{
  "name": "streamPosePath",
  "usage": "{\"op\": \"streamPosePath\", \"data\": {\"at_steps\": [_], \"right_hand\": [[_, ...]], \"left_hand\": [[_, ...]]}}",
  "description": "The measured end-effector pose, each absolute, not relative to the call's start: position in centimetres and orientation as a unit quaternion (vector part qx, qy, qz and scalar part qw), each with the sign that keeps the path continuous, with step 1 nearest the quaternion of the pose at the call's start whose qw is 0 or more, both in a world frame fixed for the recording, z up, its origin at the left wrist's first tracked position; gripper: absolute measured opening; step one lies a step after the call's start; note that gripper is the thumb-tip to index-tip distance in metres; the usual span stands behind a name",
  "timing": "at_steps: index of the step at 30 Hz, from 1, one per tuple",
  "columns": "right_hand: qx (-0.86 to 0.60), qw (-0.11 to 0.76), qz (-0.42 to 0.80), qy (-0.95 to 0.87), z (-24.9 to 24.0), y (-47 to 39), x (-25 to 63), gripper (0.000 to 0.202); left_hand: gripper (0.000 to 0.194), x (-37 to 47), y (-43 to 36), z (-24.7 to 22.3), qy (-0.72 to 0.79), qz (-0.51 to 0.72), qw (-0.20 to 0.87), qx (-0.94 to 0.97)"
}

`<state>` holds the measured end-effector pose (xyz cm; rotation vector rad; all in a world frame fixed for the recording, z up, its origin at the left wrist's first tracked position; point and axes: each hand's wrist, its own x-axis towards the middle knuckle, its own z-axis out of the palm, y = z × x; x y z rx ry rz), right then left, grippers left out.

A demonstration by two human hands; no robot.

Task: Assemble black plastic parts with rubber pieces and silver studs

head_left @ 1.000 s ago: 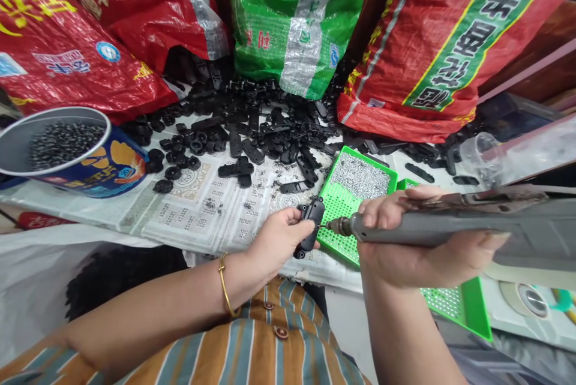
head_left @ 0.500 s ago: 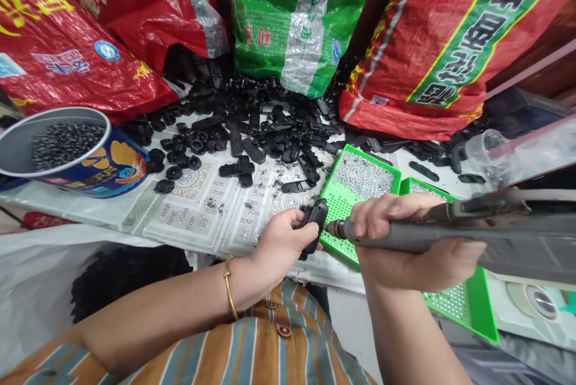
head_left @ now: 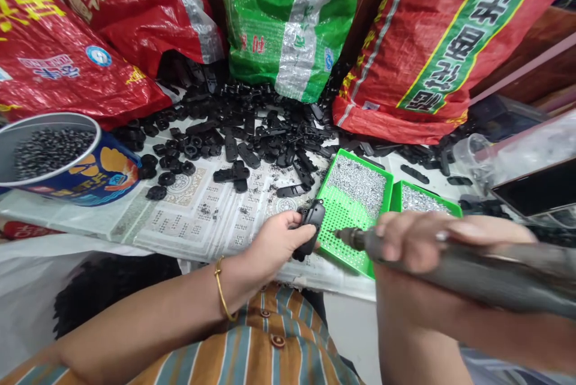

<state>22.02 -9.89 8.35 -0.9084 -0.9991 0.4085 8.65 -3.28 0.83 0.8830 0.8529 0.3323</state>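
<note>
My left hand [head_left: 281,234] grips a black plastic part [head_left: 310,226] between thumb and fingers, held just off the table's front edge. Wrapped around a grey electric screwdriver [head_left: 454,268] is my right hand [head_left: 418,247], blurred in places. The driver's tip points left at the black part, with a small gap between them. Behind the tip lies a green perforated tray [head_left: 344,217] with many small silver screws [head_left: 360,181] heaped in its far half. A second green tray [head_left: 396,198] with silver screws stands to its right, partly hidden by my right hand.
Black plastic parts [head_left: 234,172] are strewn over the patterned tablecloth [head_left: 211,211]. A blue tub [head_left: 99,172] with small dark pieces stands at left. Red sacks [head_left: 103,79] and a green sack [head_left: 288,43] line the back. A clear cup [head_left: 472,154] is at right.
The screwdriver has drawn back to the right, away from the black part, and tilted. My left hand still holds the part. The whole view has shifted slightly.
</note>
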Motion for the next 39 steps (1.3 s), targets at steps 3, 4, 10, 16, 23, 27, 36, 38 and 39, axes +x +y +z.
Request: {"op": "streamPosePath", "data": {"at_steps": [3, 4, 10, 16, 23, 27, 36, 38, 39], "right_hand": [[-0.438, 0.779, 0.106, -0.435, 8.0, -10.1, 24.5, 0.043], [-0.452, 0.786, 0.095, -0.411, 7.5, -10.0, 25.2, 0.042], [-0.503, 0.804, 0.078, -0.308, 3.6, -8.6, 27.1, 0.044], [-0.506, 0.801, 0.063, -0.312, 1.9, -7.9, 27.8, 0.042], [-0.513, 0.804, 0.055, -0.295, 1.2, -7.3, 28.3, 0.038], [-0.519, 0.799, 0.061, -0.299, 1.0, -7.3, 28.2, 0.038], [-0.498, 0.805, 0.08, -0.312, 4.7, -8.2, 26.7, 0.042], [-0.47, 0.807, 0.123, -0.335, 6.2, -8.4, 25.4, 0.043], [-0.456, 0.809, 0.141, -0.343, 6.8, -8.5, 24.8, 0.043]], "left_hand": [[0.023, 8.1, -3.0, 1.1, 0.383, 0.131, 0.841, 0.36], [0.026, 7.9, -2.9, 1.3, 0.377, 0.121, 0.854, 0.337], [0.036, 7.9, -2.4, 2.5, 0.359, 0.09, 0.873, 0.319], [0.019, 8.6, -2.5, 2.0, 0.389, 0.099, 0.849, 0.344], [0.013, 8.6, -3.0, 1.3, 0.382, 0.122, 0.855, 0.329], [0.014, 8.8, -2.9, 1.4, 0.383, 0.124, 0.851, 0.338], [0.016, 9.3, -3.3, 1.4, 0.389, 0.149, 0.841, 0.346], [0.015, 9.4, -3.4, 1.4, 0.393, 0.148, 0.84, 0.343], [0.015, 9.4, -3.4, 1.4, 0.395, 0.147, 0.839, 0.343]]}}
